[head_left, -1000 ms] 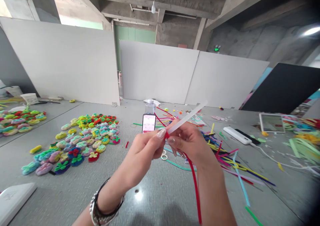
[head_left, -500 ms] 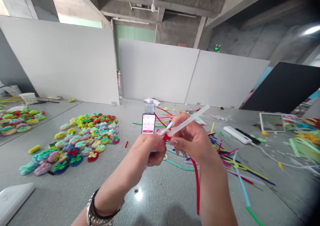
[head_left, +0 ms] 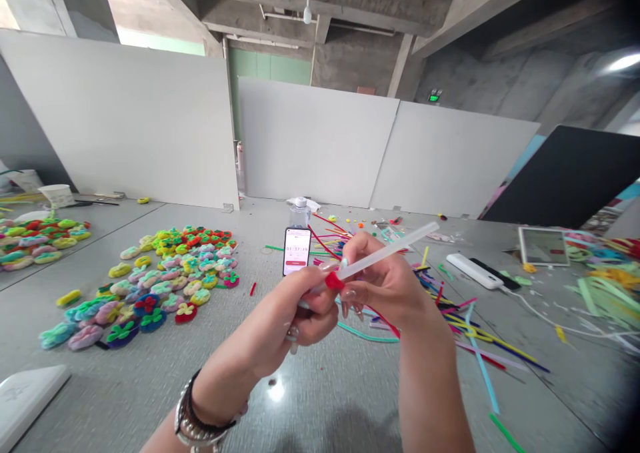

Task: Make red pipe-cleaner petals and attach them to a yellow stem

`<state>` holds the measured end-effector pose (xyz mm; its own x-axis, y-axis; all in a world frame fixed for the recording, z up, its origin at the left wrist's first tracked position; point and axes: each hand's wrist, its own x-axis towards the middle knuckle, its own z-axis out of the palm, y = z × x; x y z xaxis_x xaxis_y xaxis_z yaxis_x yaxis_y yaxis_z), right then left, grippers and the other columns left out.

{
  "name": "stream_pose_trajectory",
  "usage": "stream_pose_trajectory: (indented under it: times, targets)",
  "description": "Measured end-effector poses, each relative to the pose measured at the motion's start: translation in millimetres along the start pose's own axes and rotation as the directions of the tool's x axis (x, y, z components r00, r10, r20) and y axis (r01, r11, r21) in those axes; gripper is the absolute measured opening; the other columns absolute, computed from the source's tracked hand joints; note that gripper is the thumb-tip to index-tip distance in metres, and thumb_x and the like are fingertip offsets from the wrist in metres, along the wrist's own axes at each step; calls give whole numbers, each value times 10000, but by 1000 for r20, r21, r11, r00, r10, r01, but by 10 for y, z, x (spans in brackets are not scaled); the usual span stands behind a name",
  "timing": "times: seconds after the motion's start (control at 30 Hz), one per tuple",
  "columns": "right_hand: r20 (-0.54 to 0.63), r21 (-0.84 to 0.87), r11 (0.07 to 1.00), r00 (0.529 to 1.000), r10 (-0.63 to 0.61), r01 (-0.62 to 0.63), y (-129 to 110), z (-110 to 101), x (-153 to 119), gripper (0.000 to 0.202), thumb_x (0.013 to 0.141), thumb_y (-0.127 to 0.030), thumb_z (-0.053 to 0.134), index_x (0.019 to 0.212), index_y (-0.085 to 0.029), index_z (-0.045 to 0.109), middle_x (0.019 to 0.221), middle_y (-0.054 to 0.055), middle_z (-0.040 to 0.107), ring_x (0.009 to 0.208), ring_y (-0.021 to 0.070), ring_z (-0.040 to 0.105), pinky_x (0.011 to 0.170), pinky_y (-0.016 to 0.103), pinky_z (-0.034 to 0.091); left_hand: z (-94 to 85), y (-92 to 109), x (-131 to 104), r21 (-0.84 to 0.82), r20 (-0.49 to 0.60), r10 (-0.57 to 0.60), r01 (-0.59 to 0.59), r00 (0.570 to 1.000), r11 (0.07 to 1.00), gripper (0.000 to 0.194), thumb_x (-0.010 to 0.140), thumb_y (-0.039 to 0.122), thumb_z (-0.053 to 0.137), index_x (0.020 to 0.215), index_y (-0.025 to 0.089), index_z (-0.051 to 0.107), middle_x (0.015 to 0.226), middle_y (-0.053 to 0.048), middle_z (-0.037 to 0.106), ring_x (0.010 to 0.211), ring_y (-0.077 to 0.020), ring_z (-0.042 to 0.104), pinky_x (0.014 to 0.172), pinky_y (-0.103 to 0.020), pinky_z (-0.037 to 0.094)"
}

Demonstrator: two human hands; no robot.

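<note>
A translucent white stick [head_left: 395, 247], like a hot-glue stick, slants up to the right between my hands. Around its lower end sits a red pipe cleaner [head_left: 334, 281], bunched into a small coil. My left hand [head_left: 300, 303] is closed on the stick's lower end beside the coil. My right hand [head_left: 387, 283] pinches the red pipe cleaner close to the coil, its fingers also near the stick. Part of the red strand shows below the right palm; the rest is hidden behind the wrist.
Finished fuzzy flower pieces [head_left: 170, 279] lie in a pile on the left. Loose coloured pipe cleaners [head_left: 480, 333] are strewn to the right. A phone [head_left: 297, 249] leans against a bottle [head_left: 300, 211] ahead. A white power bank [head_left: 474, 270] with a cable lies at right.
The stick has tilted flatter and shifted right. The red tail that hung down along my right wrist has swung out of sight behind it. My left hand has turned slightly, showing more fingers.
</note>
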<state>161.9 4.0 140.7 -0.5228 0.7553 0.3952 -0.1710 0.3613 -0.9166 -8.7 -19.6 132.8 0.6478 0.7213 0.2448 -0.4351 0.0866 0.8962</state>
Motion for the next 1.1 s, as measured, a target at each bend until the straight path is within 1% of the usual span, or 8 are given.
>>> stream_pose_trajectory:
  times: [0.23,0.37,0.43,0.53,0.67,0.77,0.9,1.1]
  targets:
    - [131,-208,978,990,56,-28,32,-99,8,226,854,-407,649,825,-184,631,639,-24,559,558,91,536,502,214,418,-11,75,-38,249,-20,-8,12,1000,968,438,890,418,372,534,220,209,424,73,187,406,-69,148,413,-255,115]
    - [123,-360,933,990,66,-18,22,-214,17,305,821,-455,673,716,-171,643,661,-11,576,604,96,506,551,220,399,-14,120,-71,535,-67,-67,92,996,840,494,907,494,360,516,209,261,481,65,224,445,-71,175,430,-246,167]
    - [144,-407,913,987,77,-12,13,-286,6,322,816,-469,674,704,-169,645,663,-11,575,604,94,491,562,221,389,-13,121,-93,726,-71,-61,93,996,681,497,929,482,342,525,195,300,500,58,236,462,-76,197,444,-243,173]
    - [121,-497,864,981,154,-74,-6,-394,-42,316,820,-467,669,713,-170,653,663,-6,572,609,100,479,563,227,375,-4,81,-107,947,-51,-15,53,999,316,485,950,399,349,524,168,338,496,53,219,463,-76,175,468,-259,142]
    - [-23,-623,748,961,275,-228,-55,-463,-121,286,809,-440,676,710,-173,645,643,-10,563,595,108,470,549,234,367,1,-31,-37,992,-56,67,63,996,-109,507,953,369,344,511,151,460,466,29,321,455,-83,125,503,-300,98]
    - [-154,-670,675,947,282,-310,-111,-410,-154,239,815,-389,661,702,-180,633,613,-21,562,565,106,469,527,232,358,-21,-115,61,945,-135,129,167,982,-280,548,960,393,304,544,163,578,475,-6,434,464,-97,85,523,-309,77]
    - [-258,-756,589,957,131,-285,-163,-226,-152,161,847,-304,608,744,-196,668,688,-11,635,602,111,509,550,236,369,-56,-160,154,876,-280,252,354,926,-328,561,966,406,271,626,185,659,527,-43,549,432,-104,189,523,-295,79]
    - [-207,-792,601,973,-99,-107,-194,32,-156,168,871,-260,592,725,-208,659,665,-34,625,618,98,518,572,222,384,-39,-109,115,846,-366,447,492,816,-206,505,950,422,331,594,191,605,539,-33,559,439,-104,259,508,-276,97]
